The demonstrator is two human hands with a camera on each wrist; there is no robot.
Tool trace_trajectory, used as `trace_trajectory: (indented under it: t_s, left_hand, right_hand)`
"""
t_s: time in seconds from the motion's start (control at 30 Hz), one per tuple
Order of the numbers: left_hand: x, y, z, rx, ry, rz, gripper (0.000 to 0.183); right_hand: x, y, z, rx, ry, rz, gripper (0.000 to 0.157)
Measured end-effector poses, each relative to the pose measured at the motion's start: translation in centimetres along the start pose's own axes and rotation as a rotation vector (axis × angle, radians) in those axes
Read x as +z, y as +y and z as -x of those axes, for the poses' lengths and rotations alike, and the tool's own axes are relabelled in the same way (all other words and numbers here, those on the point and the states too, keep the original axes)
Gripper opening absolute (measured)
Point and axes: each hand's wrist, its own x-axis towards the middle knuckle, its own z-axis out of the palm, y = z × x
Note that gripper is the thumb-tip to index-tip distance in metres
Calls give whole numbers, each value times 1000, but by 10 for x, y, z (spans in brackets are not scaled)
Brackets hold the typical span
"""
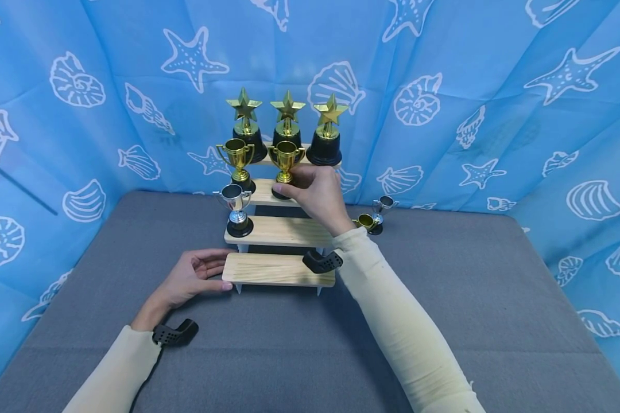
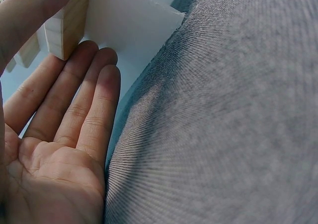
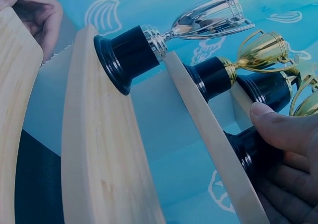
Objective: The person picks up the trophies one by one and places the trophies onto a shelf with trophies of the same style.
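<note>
Your head view is looking forward and down at the shelf (image 1: 289, 230). Your wrist views are working close: left facing your left hand (image 2: 64, 139) at eight o'clock, right sharing the silver cup (image 3: 155, 40), at twelve, with the head.

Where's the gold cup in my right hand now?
In the head view, the gold cup in your right hand is at the second tier from the top, right of that tier's other gold cup, in front of the middle star trophy.

Stand (image 1: 268, 269): four stepped pale-wood tiers, white side supports; upright.
Cup (image 1: 286, 152): shiny gold, two handles, black base; upright, near the middle of the stand's second tier from the top.
</note>
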Motion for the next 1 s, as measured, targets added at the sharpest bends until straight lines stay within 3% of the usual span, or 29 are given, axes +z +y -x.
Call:
trace_trajectory:
  t_s: [1.0]
  left_hand:
    - [-1, 1, 1, 8, -7, 9, 72]
  right_hand:
    - [-12, -1, 6, 84, -56, -147, 46]
